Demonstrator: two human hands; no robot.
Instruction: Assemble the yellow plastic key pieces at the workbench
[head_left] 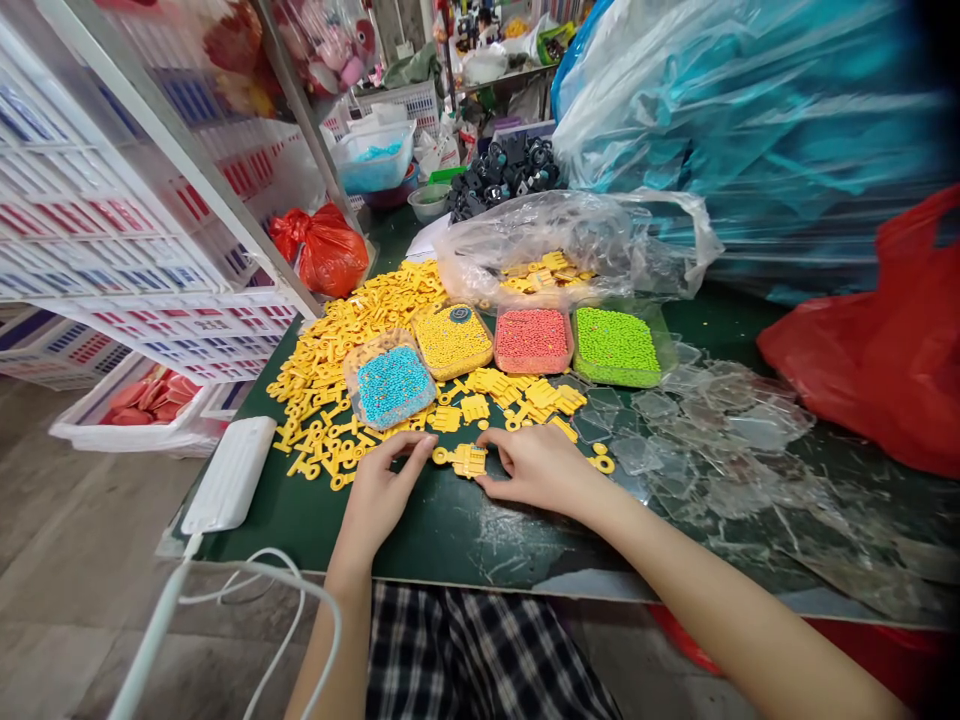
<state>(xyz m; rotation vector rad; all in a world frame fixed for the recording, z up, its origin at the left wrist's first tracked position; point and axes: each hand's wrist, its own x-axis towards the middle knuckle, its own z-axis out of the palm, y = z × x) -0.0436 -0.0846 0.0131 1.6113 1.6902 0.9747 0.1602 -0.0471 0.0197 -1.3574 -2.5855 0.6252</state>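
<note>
A small yellow plastic piece (468,460) lies on the green tabletop (450,530) between my hands. My left hand (382,485) rests just left of it, fingers curled and fingertips touching its ring end. My right hand (536,468) pinches its right side with thumb and fingers. Behind them spreads a big heap of yellow plastic parts (352,350). Four clear tubs of beads stand in a row: blue (394,385), yellow (452,340), red (532,340), green (616,345).
Several clear plastic lids (697,430) lie scattered at the right. A clear bag holding yellow parts (570,250) sits behind the tubs, a red bag (885,350) at far right, another red bag (330,250) at back left. A white power bank (232,472) with cable lies at the left edge.
</note>
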